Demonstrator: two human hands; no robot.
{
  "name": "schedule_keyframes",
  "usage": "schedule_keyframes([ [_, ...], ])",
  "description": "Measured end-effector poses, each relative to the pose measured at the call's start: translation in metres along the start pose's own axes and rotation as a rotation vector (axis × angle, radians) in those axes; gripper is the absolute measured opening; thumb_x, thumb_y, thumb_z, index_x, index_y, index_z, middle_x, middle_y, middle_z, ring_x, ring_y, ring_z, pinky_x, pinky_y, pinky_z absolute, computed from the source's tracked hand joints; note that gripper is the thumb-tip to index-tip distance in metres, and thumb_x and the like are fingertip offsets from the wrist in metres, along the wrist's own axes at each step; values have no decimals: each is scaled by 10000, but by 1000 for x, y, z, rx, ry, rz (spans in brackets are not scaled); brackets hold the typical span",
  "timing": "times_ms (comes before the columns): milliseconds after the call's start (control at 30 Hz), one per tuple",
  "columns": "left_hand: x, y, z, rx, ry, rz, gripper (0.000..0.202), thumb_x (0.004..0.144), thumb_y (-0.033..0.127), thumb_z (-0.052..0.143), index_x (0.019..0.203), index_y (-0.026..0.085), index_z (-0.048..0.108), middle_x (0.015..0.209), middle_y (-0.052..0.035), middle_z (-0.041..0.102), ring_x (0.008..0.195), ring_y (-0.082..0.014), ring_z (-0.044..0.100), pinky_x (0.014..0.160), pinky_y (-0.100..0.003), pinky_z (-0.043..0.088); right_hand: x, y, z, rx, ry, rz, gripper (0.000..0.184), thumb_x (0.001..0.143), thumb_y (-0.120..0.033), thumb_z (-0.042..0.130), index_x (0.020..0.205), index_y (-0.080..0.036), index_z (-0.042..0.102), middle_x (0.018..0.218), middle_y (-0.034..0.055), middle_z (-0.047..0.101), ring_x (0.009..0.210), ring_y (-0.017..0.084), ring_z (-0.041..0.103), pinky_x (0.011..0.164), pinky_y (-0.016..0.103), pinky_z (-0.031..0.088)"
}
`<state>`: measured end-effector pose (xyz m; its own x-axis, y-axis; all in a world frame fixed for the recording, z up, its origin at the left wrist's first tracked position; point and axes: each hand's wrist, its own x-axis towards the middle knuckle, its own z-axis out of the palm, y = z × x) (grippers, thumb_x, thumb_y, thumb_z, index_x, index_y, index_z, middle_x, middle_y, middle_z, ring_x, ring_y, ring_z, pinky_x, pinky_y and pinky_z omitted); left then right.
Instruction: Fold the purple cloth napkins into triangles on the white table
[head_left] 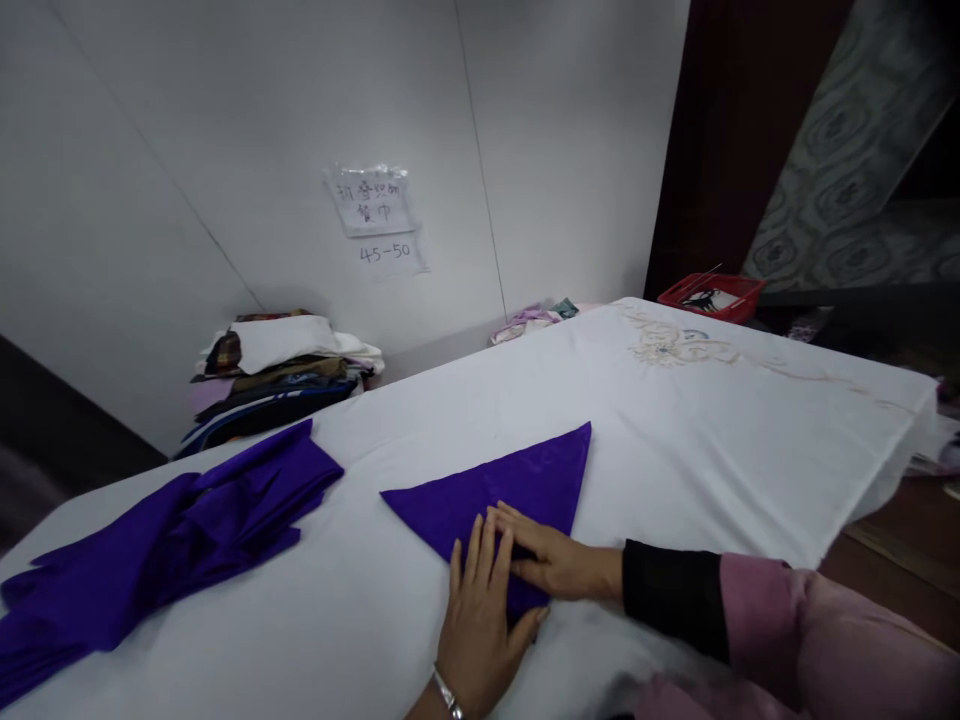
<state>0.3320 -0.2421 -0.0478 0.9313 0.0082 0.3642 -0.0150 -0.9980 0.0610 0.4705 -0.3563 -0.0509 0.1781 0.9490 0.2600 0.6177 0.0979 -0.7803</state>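
A purple cloth napkin (517,485) folded into a triangle lies on the white tablecloth (675,430), one corner pointing toward me. My left hand (480,625), with a bracelet at the wrist, lies flat with fingers stretched on the near corner of the napkin. My right hand (551,560), in a black cuff and pink sleeve, comes in from the right and rests flat on the same corner, its fingers crossing just beyond my left fingertips. Neither hand grips anything.
A loose heap of purple cloths (165,545) lies at the left of the table. A stack of folded fabrics (281,375) sits by the wall, below a paper note (375,215). A red basket (712,295) stands beyond the far right corner.
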Motion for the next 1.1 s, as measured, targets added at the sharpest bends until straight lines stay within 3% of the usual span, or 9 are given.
schedule_keyframes([
  [100, -7, 9, 5, 40, 16, 117, 855, 775, 485, 552, 1433, 141, 130, 1477, -128, 227, 1352, -287, 194, 1047, -505, 267, -5, 6, -10, 38, 148, -68, 515, 909, -358, 419, 1383, -178, 327, 1437, 124, 329, 1349, 198, 202, 1069, 443, 236],
  [233, -14, 15, 13, 88, -56, 170, 804, 775, 434, 550, 1425, 141, 178, 1462, -120, 262, 1327, -276, 272, 1002, -471, 355, -19, 16, -48, -171, 321, -39, 324, 897, -327, 427, 1170, -213, 557, 1285, 96, 522, 1265, 213, 368, 1030, 452, 297],
  [333, -15, 15, 15, 116, -76, 134, 675, 816, 342, 493, 1412, 161, 233, 1456, -103, 279, 1313, -264, 306, 994, -457, 372, -29, 31, -89, -228, 522, 316, 235, 847, -320, 492, 1013, -206, 613, 1094, 88, 627, 1055, 215, 537, 933, 396, 396],
  [400, -13, 16, 15, 120, -70, 130, 602, 836, 301, 455, 1397, 174, 280, 1446, -86, 308, 1302, -255, 330, 998, -450, 373, -33, 46, -115, -183, 585, 567, 201, 828, -344, 513, 897, -186, 617, 892, 71, 668, 836, 194, 603, 779, 339, 466],
  [500, -12, 18, 18, 121, -62, 121, 510, 847, 242, 415, 1351, 175, 376, 1403, -69, 396, 1270, -240, 384, 993, -432, 386, -33, 65, -140, -112, 585, 737, 319, 838, -438, 483, 747, -149, 583, 551, 32, 599, 491, 146, 548, 498, 264, 438],
  [667, -13, 19, 26, 123, -80, 71, 439, 854, 231, 395, 1278, 158, 480, 1331, -76, 494, 1220, -241, 447, 971, -416, 410, -21, 77, -155, -20, 541, 838, 350, 805, -420, 543, 578, -156, 511, 376, -18, 468, 322, 90, 409, 347, 212, 306],
  [800, -13, 19, 28, 153, -79, 74, 417, 852, 197, 380, 1243, 164, 523, 1291, -70, 535, 1196, -239, 473, 956, -405, 426, -6, 73, -160, -12, 542, 781, 232, 794, -281, 557, 606, -151, 523, 474, -13, 530, 377, 74, 435, 379, 194, 335],
  [933, -14, 22, 27, 217, -23, 74, 415, 823, 127, 388, 1192, 165, 572, 1269, -71, 555, 1195, -244, 476, 971, -404, 414, 7, 75, -165, -59, 553, 704, 190, 838, -293, 502, 721, -153, 556, 599, -2, 590, 459, 73, 484, 435, 183, 362],
  [1100, -16, 24, 29, 198, -49, 66, 442, 806, 141, 412, 1224, 174, 550, 1300, -74, 526, 1220, -244, 447, 981, -402, 402, 3, 93, -165, -232, 510, 724, 153, 788, -236, 550, 670, -146, 587, 557, -7, 566, 503, 102, 493, 492, 211, 359],
])
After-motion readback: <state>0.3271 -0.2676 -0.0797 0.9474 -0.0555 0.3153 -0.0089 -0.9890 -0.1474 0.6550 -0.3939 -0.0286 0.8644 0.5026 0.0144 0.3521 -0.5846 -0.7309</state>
